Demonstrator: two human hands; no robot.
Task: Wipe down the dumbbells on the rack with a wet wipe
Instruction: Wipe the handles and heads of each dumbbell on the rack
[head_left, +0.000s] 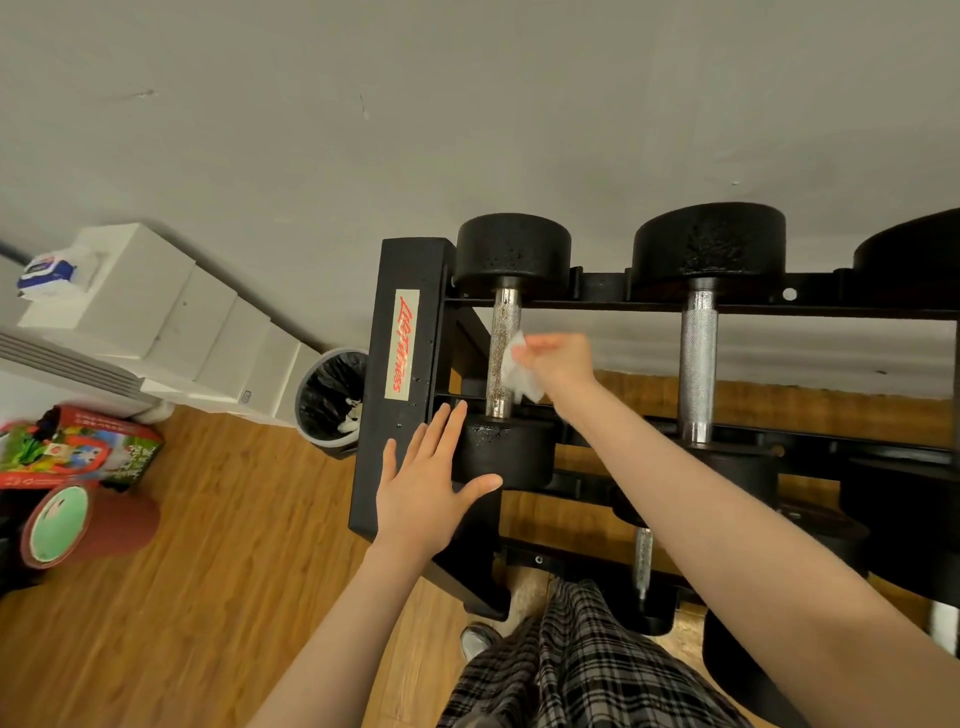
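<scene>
At the far left a colourful cardboard box with printing too small to read sits on the wooden floor, and just in front of it lies a dark red cylinder with a pale green end. Behind them a white stepped cabinet stands against the wall, carrying a blue-and-white wipes pack whose lettering is illegible. Further right, a round bin lined with a black bag holds some white scraps.

Beside the bin rises the black rack; its end plate bears a pale sticker with red script that appears to read "Life Fitness".

The left hand is spread wide, fingers straight, its palm resting against the near black head of the leftmost dumbbell and the edge of the rack's end plate. That dumbbell lies on the top tier at the rack's left end, its knurled chrome handle showing between two black heads.

The right hand pinches a crumpled white wet wipe in curled fingers, the wipe pressed to the right side of that handle.

To the right, a second dumbbell rests on the same tier, and part of a larger one shows at the frame edge. Below, plaid trousers and a shoe tip are visible.
</scene>
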